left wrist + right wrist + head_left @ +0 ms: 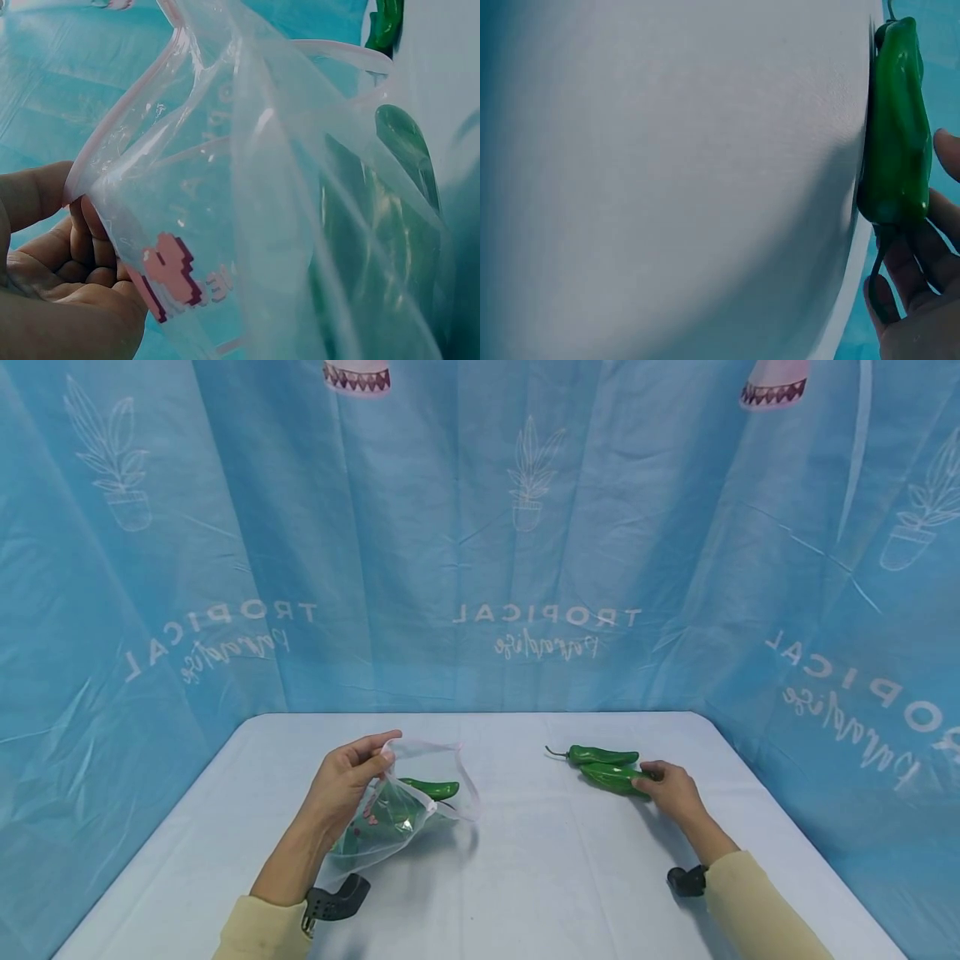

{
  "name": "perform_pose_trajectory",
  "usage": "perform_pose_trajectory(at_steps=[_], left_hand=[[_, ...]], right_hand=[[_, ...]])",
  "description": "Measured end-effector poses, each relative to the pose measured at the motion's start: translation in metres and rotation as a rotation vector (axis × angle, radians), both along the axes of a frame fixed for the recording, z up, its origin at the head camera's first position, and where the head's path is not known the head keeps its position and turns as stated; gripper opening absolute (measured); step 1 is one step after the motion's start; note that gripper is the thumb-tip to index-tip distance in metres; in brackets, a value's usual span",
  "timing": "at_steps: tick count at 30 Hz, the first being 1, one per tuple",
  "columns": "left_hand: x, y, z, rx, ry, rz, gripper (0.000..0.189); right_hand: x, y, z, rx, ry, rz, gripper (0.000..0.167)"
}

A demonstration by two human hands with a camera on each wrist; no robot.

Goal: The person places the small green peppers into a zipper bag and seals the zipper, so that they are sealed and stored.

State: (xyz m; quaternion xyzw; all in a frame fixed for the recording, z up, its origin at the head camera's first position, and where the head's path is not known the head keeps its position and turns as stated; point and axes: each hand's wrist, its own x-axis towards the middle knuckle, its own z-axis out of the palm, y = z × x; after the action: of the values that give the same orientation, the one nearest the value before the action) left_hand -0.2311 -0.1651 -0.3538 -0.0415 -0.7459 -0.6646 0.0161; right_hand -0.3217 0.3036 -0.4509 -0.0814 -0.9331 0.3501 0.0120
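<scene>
My left hand [348, 781] pinches the rim of a clear plastic zip bag [367, 852] with pink edging and pink printing, pulling its mouth wide. Inside the bag are green peppers [375, 240], seen blurred through the plastic; one pepper [433, 789] shows at the mouth. On the right, two green peppers [603, 756] lie side by side on the table. My right hand [671, 789] is at the stem end of the nearer pepper [896, 135], its fingers loosely around that end. In the right wrist view a slim gap shows between the upper fingertip and the pepper.
A white table [517, 877] with rounded far corners lies under everything. Blue printed curtains [480, 527] close in the back and both sides. A black wrist device [337, 897] sits on the left arm, another [686, 881] on the right.
</scene>
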Motion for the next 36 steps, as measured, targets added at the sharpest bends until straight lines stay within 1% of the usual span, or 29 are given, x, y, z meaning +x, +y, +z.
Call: perform_pose_trajectory(at_steps=[3, 12, 20, 24, 29, 36], left_hand=[[-0.001, 0.0, 0.0, 0.0, 0.002, 0.004, 0.039], [0.0, -0.002, -0.001, -0.007, 0.003, -0.003, 0.041], [0.0, -0.003, -0.001, -0.001, 0.014, -0.002, 0.04], [0.0, -0.002, 0.0, -0.001, 0.017, -0.001, 0.04], [0.0, -0.002, -0.001, 0.007, 0.014, -0.003, 0.041], [0.0, -0.001, 0.0, 0.001, 0.006, 0.0, 0.04]], right_hand=[[0.002, 0.002, -0.002, 0.001, -0.014, 0.002, 0.052], [0.007, 0.009, -0.011, -0.014, -0.024, 0.054, 0.054], [0.013, 0.01, -0.01, -0.014, -0.021, 0.104, 0.057], [0.017, 0.011, -0.01, -0.018, 0.004, 0.117, 0.056], [0.022, 0.007, -0.01, -0.056, 0.048, 0.131, 0.056], [0.032, -0.01, 0.0, -0.124, 0.106, 0.165, 0.054]])
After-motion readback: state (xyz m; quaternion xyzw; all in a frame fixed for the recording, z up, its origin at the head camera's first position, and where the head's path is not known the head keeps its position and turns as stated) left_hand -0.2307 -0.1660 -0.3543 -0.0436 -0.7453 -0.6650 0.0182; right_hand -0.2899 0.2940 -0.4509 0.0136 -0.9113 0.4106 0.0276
